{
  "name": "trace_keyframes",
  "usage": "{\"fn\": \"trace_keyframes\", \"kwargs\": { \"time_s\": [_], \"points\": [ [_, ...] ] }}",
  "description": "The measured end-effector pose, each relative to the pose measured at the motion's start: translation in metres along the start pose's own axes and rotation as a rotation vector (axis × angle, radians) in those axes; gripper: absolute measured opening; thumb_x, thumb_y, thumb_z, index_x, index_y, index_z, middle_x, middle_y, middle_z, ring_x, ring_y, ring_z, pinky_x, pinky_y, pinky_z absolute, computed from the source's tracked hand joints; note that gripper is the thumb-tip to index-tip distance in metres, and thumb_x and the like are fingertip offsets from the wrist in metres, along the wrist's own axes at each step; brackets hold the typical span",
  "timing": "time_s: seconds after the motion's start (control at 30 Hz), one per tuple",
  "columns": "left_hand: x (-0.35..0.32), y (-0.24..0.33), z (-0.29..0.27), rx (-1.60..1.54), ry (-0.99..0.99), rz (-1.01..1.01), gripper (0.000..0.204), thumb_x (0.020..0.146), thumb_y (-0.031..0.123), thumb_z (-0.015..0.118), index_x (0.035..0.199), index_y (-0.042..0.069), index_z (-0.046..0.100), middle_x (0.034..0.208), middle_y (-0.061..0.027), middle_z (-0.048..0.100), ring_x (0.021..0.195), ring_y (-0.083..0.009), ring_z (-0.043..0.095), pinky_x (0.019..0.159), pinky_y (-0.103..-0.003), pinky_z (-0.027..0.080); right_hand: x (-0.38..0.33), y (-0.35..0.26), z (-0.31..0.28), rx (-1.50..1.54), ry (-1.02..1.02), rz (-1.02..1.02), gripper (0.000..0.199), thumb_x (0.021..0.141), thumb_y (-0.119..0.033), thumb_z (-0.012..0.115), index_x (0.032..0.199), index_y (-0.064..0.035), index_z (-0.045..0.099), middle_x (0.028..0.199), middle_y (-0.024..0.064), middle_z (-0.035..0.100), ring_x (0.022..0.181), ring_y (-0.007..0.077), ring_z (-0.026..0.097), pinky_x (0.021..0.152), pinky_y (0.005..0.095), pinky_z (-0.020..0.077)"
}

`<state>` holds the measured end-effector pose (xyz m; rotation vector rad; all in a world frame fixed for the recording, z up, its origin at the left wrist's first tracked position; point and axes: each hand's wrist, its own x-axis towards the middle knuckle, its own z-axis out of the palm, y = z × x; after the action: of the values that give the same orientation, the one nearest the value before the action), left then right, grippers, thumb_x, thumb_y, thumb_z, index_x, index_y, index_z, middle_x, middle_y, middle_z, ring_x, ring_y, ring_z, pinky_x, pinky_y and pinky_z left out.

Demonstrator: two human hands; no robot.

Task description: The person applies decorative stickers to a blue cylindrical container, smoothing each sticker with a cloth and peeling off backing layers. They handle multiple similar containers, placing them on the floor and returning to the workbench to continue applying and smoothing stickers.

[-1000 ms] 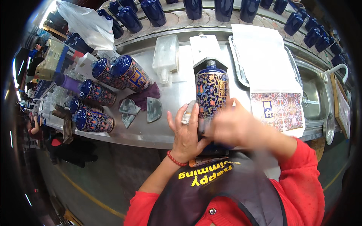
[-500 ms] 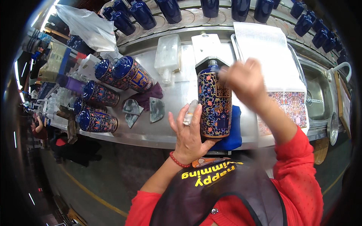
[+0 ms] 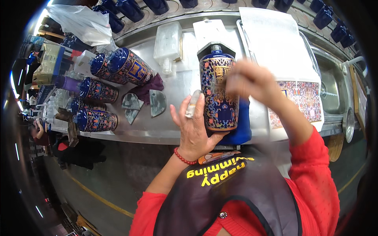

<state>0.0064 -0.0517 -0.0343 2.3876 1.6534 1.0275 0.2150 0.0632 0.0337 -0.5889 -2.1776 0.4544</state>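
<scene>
A dark blue bottle (image 3: 219,112) with colourful floral decoration and gold lettering lies in front of me, its neck by a dark angular support (image 3: 205,50) and a blue cloth or pad (image 3: 245,128) beneath. My left hand (image 3: 193,128) holds its lower left side, thumb curled around the base; one finger wears a pale wrapping. Over the upper right of the bottle's face is my right hand (image 3: 254,83), fingers curled in and smeared by motion. Whatever they grip is hidden. To the right lies a sheet of matching floral decals (image 3: 300,104).
Several decorated bottles (image 3: 100,89) lie on the left, near a purple cloth (image 3: 153,84) and grey-green curved pieces (image 3: 158,103). A clear square bottle (image 3: 167,41) lies further back. White paper (image 3: 271,43) covers a tray beside the sink (image 3: 332,96). Plain blue bottles (image 3: 130,10) line the conveyor.
My right hand has moved down slightly from near the bottle's neck to its upper face. The bottle remains in my left hand, and the whole view has shifted a little.
</scene>
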Motion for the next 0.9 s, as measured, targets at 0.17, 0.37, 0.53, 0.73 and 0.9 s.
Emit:
{"fn": "trace_keyframes", "kwargs": {
  "time_s": [0.17,0.37,0.53,0.73,0.9],
  "points": [
    [0.003,-0.001,-0.003,0.068,-0.016,0.017,0.102,0.081,0.066,0.07,0.154,0.003,0.037,0.149,-0.0141,0.047,0.138,-0.038,0.037,0.113,-0.07,0.004,-0.019,-0.007,0.01,-0.417,-0.103,-0.328,0.011,0.073,-0.014,0.069,0.079,-0.0118,0.06,0.073,0.0013,0.049,0.068,0.0206,0.054,0.073,0.0373,0.0423],
    [0.002,0.0,-0.007,0.049,-0.044,0.01,0.104,0.083,0.068,0.067,0.155,0.002,0.032,0.151,-0.0161,0.045,0.138,-0.0398,0.037,0.112,-0.073,0.006,0.009,0.009,-0.003,-0.054,0.195,0.186,0.009,0.079,-0.005,0.07,0.085,-0.0095,0.065,0.077,0.0056,0.059,0.064,0.0189,0.058,0.071,0.0384,0.05],
    [0.004,0.008,-0.011,0.002,-0.063,-0.048,0.107,0.075,0.052,0.082,0.156,0.005,0.032,0.15,-0.0154,0.046,0.138,-0.0397,0.036,0.113,-0.073,0.006,-0.004,-0.05,-0.003,0.017,-0.353,-0.27,0.013,0.07,-0.012,0.067,0.077,-0.0148,0.056,0.073,0.0037,0.049,0.067,0.0215,0.055,0.075,0.0459,0.0458],
    [0.003,0.001,-0.01,0.021,-0.059,-0.005,0.099,0.082,0.054,0.075,0.157,0.005,0.032,0.149,-0.015,0.048,0.138,-0.0395,0.037,0.113,-0.072,0.005,0.002,0.008,0.003,-0.495,0.087,-0.126,0.019,0.079,-0.007,0.07,0.096,-0.0127,0.069,0.079,0.0004,0.059,0.073,0.0209,0.064,0.08,0.0459,0.0529],
    [0.002,0.001,-0.005,-0.024,-0.046,-0.004,0.1,0.086,0.055,0.071,0.157,0.001,0.027,0.146,-0.0148,0.052,0.141,-0.0397,0.034,0.114,-0.07,0.003,-0.006,-0.004,0.006,0.182,-0.168,-0.08,0.012,0.073,-0.01,0.071,0.08,-0.0094,0.061,0.073,0.0046,0.052,0.067,0.0236,0.055,0.076,0.047,0.051]
  ]
}}
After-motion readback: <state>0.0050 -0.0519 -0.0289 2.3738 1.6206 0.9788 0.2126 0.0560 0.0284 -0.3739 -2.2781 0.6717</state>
